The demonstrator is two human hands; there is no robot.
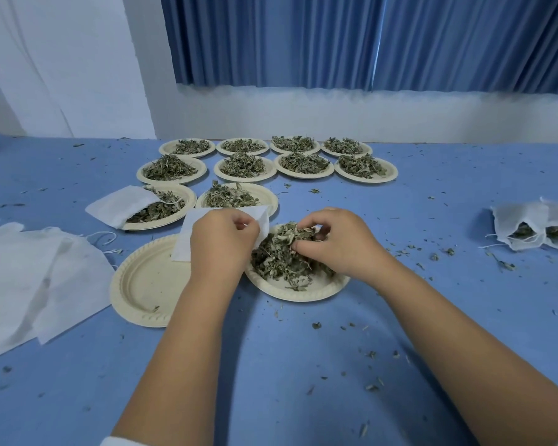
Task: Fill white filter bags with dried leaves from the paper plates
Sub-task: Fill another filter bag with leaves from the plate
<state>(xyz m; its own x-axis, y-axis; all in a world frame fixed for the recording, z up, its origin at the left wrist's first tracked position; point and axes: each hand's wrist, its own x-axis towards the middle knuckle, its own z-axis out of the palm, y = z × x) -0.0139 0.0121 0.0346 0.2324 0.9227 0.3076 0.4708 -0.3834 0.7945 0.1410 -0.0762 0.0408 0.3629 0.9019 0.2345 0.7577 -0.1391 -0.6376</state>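
While the near stretch of blue table [271,381] is strewn with leaf crumbs [316,325], the left hand [221,239] pinches a white bag [184,239] by its mouth at the rim of a plate [303,294] of dried leaves [277,259], the right hand [339,243] gripping a tuft, ten more heaped plates [368,179] ranged behind.

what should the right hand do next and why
Probably the right hand should lift its pinch of dried leaves into the filter bag: it grips leaves on the plate, and the left hand holds the bag right beside it.
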